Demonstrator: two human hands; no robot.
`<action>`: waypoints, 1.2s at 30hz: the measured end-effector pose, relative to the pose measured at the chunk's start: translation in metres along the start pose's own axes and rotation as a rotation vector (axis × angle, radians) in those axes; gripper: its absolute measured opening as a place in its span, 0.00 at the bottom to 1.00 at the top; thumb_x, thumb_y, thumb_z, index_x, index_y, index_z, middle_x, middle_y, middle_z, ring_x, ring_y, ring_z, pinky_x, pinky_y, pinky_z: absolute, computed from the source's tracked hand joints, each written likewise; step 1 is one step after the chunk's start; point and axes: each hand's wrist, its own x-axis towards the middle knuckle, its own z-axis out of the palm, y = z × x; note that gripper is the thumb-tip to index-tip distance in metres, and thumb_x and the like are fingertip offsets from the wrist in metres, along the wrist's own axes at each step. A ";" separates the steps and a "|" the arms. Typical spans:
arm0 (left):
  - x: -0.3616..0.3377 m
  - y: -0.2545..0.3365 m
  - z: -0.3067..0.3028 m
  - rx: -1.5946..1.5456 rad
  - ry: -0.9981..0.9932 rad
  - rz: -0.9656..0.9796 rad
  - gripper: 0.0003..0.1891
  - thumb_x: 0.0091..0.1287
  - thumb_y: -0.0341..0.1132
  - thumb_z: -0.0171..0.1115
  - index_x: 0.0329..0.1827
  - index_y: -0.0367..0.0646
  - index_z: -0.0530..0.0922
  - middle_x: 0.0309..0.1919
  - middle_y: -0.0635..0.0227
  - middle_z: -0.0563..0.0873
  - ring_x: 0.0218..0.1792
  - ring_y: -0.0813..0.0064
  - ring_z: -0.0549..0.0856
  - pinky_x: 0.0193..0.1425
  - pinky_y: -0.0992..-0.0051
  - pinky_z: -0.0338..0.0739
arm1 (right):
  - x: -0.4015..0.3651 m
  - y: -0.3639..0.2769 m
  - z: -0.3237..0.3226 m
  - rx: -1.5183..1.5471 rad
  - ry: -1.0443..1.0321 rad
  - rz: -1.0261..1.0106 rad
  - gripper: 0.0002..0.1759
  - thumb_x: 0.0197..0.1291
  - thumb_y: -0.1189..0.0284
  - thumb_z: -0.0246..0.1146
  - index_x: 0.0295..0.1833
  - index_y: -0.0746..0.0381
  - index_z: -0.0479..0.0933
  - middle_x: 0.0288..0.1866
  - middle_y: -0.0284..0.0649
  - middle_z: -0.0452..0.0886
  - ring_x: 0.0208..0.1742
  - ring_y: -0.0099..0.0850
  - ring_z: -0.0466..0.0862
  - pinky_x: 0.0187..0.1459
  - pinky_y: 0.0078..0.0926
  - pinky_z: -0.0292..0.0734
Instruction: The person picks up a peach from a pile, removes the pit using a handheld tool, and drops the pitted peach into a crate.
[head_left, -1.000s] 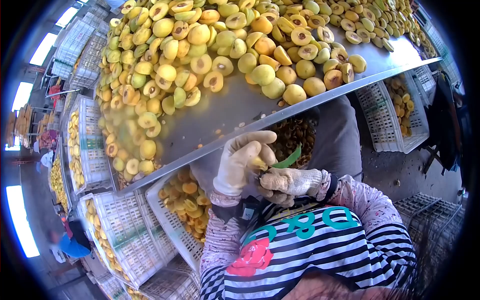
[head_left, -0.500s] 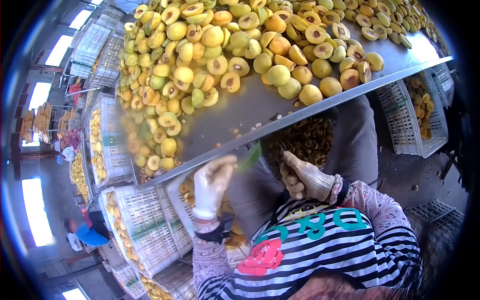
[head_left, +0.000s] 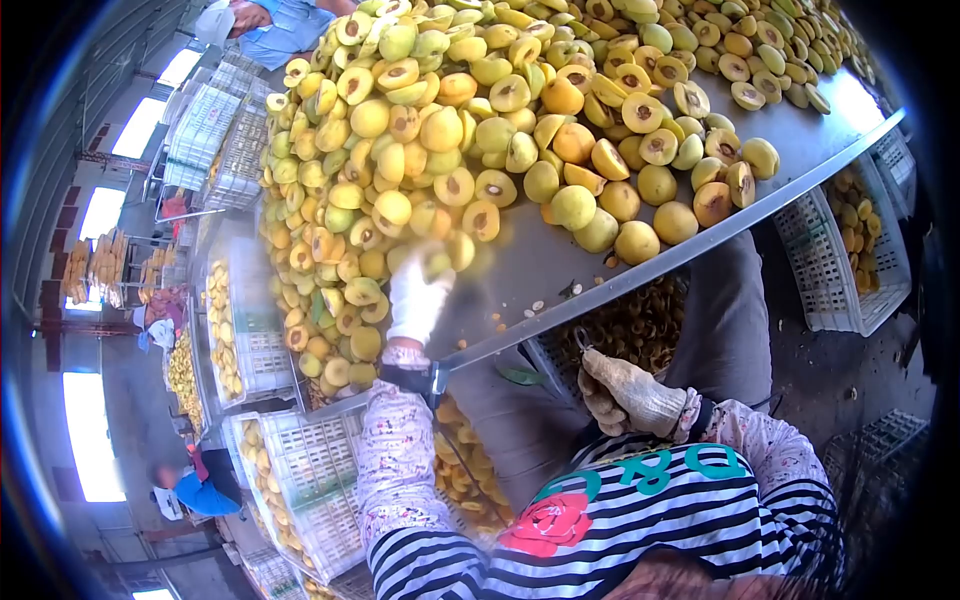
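My left hand [head_left: 421, 291], in a white glove, reaches over the metal table [head_left: 520, 262] to the near side of a big pile of halved yellow fruit [head_left: 400, 150]. Its fingers are blurred among the fruit, so their grip cannot be made out. In a worn beige glove, my right hand [head_left: 630, 392] is closed above my lap around a small metal tool [head_left: 582, 338], whose tip sticks out. A green leaf [head_left: 520, 375] lies on my thigh near the table edge.
White crates of fruit [head_left: 325, 470] line the left side, and another crate [head_left: 840, 250] stands at the right. Dark fruit pieces [head_left: 640, 325] fill a container below the table edge. One person [head_left: 285, 30] is beyond the pile; another [head_left: 208, 493] sits at far left.
My left hand has let go of the leaf and moved forward to the fruit pile. The leaf now lies on my thigh. A person has come into view at the top left.
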 end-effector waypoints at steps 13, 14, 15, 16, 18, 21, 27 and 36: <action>-0.073 0.057 0.011 0.184 -0.054 -0.233 0.31 0.61 0.48 0.75 0.63 0.40 0.78 0.60 0.50 0.78 0.51 0.59 0.88 0.59 0.64 0.81 | 0.002 0.008 0.012 -0.231 0.047 -0.062 0.25 0.73 0.47 0.56 0.30 0.53 0.67 0.17 0.28 0.63 0.14 0.20 0.62 0.16 0.22 0.56; -0.074 0.052 0.011 0.223 -0.050 -0.210 0.31 0.61 0.49 0.75 0.62 0.40 0.78 0.59 0.49 0.78 0.51 0.58 0.88 0.58 0.64 0.81 | 0.000 0.008 0.014 -0.252 0.058 -0.077 0.25 0.73 0.47 0.56 0.30 0.54 0.67 0.17 0.29 0.64 0.14 0.20 0.63 0.16 0.22 0.56; -0.074 0.044 0.012 0.261 -0.046 -0.190 0.30 0.62 0.51 0.74 0.61 0.40 0.79 0.59 0.48 0.79 0.51 0.58 0.88 0.58 0.64 0.81 | -0.003 0.007 0.016 -0.275 0.068 -0.091 0.25 0.73 0.47 0.56 0.30 0.55 0.67 0.17 0.29 0.64 0.14 0.21 0.63 0.16 0.23 0.57; -0.070 0.019 0.020 0.150 -0.092 -0.186 0.29 0.65 0.52 0.71 0.60 0.39 0.80 0.57 0.48 0.80 0.52 0.56 0.87 0.57 0.63 0.82 | -0.005 0.006 0.018 -0.299 0.078 -0.104 0.25 0.73 0.48 0.56 0.29 0.55 0.67 0.17 0.30 0.65 0.14 0.21 0.64 0.16 0.23 0.57; -0.075 0.010 0.025 -0.098 -0.128 -0.191 0.28 0.66 0.50 0.71 0.61 0.39 0.80 0.57 0.49 0.81 0.51 0.59 0.87 0.55 0.66 0.82 | -0.005 0.004 0.023 -0.330 0.074 -0.150 0.25 0.74 0.49 0.55 0.29 0.56 0.67 0.18 0.30 0.65 0.14 0.21 0.64 0.16 0.23 0.58; -0.081 0.029 0.023 -0.529 -0.168 -0.244 0.27 0.63 0.32 0.74 0.66 0.42 0.78 0.59 0.58 0.82 0.47 0.73 0.87 0.52 0.75 0.83 | -0.004 0.000 0.031 -0.350 0.033 -0.197 0.23 0.75 0.51 0.55 0.31 0.56 0.67 0.18 0.29 0.65 0.15 0.21 0.63 0.17 0.23 0.57; -0.105 0.089 0.016 -0.949 -0.119 -0.111 0.33 0.58 0.16 0.71 0.69 0.40 0.76 0.57 0.64 0.83 0.50 0.80 0.83 0.54 0.80 0.83 | -0.006 -0.005 0.043 -0.406 -0.036 -0.248 0.20 0.77 0.53 0.55 0.35 0.55 0.67 0.19 0.27 0.64 0.16 0.20 0.62 0.18 0.21 0.57; -0.151 0.123 0.081 -1.949 0.154 -0.153 0.22 0.80 0.36 0.52 0.75 0.47 0.71 0.61 0.61 0.84 0.61 0.62 0.81 0.70 0.61 0.76 | 0.004 0.007 0.040 -0.368 -0.141 -0.187 0.21 0.78 0.54 0.53 0.33 0.57 0.70 0.18 0.30 0.69 0.16 0.21 0.67 0.18 0.23 0.60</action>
